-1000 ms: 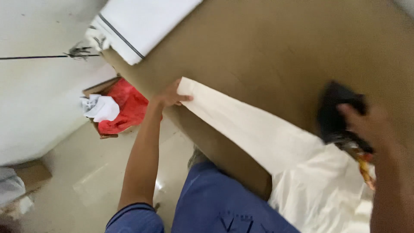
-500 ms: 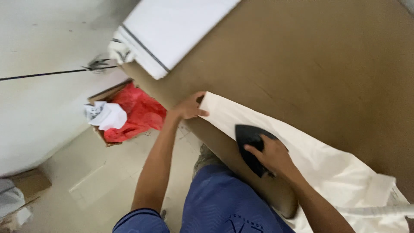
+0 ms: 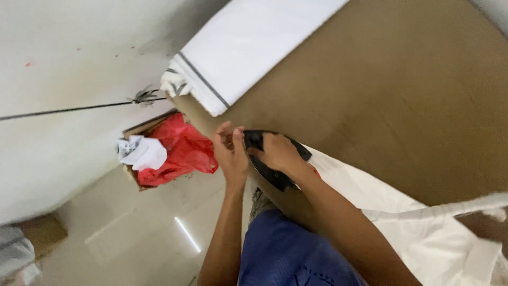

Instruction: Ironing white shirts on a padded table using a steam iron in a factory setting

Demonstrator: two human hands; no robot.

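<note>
Cardboard box [image 3: 138, 177], floor left: red plastic bag [image 3: 180, 151], crumpled white paper. Folded white cloth [image 3: 243, 47], far on the brown table [image 3: 402, 90]. Left hand [image 3: 230, 151] flat, fingers spread, pinning the cream fabric [image 3: 402, 217]: soft, light, limp. Right hand [image 3: 278, 153] closed around the black iron [image 3: 264, 159] at the table's near edge: likely heavy, rigid, best gripped by the handle.

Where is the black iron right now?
The black iron sits under the right hand at the near edge of the brown table, on the cream cloth's end, beside the left hand.
</note>
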